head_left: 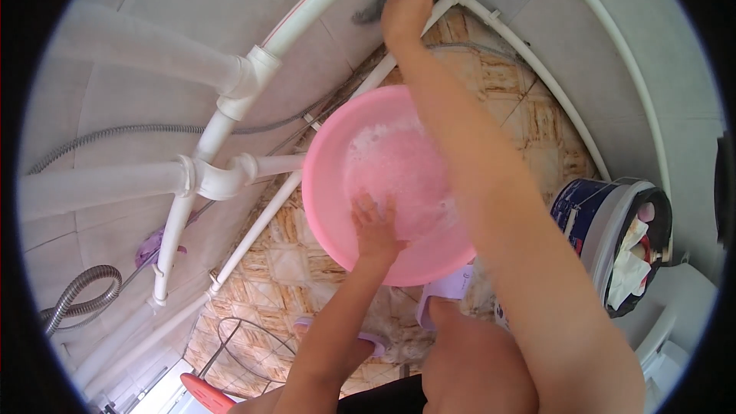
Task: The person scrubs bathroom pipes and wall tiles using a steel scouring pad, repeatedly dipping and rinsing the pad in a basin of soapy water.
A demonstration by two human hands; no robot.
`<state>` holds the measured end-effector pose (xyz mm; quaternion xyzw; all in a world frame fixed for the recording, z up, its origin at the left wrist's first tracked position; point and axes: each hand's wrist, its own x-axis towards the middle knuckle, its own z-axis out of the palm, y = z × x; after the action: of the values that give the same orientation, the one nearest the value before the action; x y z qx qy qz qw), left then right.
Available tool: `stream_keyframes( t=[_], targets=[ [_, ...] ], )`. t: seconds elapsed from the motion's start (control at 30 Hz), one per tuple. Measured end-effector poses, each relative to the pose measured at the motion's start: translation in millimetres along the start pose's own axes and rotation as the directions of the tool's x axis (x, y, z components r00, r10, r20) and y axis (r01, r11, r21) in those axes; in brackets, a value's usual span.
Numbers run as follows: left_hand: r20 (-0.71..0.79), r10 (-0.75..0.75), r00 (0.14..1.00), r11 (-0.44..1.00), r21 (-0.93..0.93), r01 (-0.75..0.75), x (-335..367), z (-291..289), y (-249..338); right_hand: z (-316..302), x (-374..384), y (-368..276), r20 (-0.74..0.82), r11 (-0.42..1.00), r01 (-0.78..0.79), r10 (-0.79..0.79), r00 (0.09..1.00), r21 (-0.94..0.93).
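Observation:
A round pink basin [316,211] with foamy water [395,157] in it stands on the floor in front of me. My left hand [376,228] is down in the basin, palm lowered, its fingers spread and holding nothing. Far ahead, at the corner of the tiled wall, my right hand [408,14] grips a dark grey cloth [372,12], which lies against the wall beside a white pipe. My right forearm passes over the basin and covers its right side.
White pipes [217,134] run along the left wall, with a grey corrugated hose [138,129]. To the right stands a bucket [606,218] lined with a black bag and holding rubbish. A purple cloth [151,248] hangs low at left. My feet wear lilac slippers [447,285]. Brown patterned tiles [287,264] cover the floor.

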<state>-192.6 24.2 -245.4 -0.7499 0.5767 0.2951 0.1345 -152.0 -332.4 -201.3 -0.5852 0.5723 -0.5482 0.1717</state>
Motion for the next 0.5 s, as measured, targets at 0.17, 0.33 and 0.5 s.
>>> stream_keyframes(
  t=[0.17,0.33,0.5],
  targets=[
    [0.019,-0.013,1.000,1.000,0.014,0.012,1,-3,-2,14,-18,17,0.526,0.917,-0.137,0.331,0.783,-0.374],
    [0.092,-0.017,0.996,0.998,0.063,0.011,6,1,-9,2,7,-23,-0.169,0.986,0.165,-0.162,0.972,0.006],
    [0.119,-0.023,0.993,0.999,0.043,0.018,7,-13,13,16,4,25,0.053,0.999,0.013,-0.011,0.999,-0.038]
  ],
)
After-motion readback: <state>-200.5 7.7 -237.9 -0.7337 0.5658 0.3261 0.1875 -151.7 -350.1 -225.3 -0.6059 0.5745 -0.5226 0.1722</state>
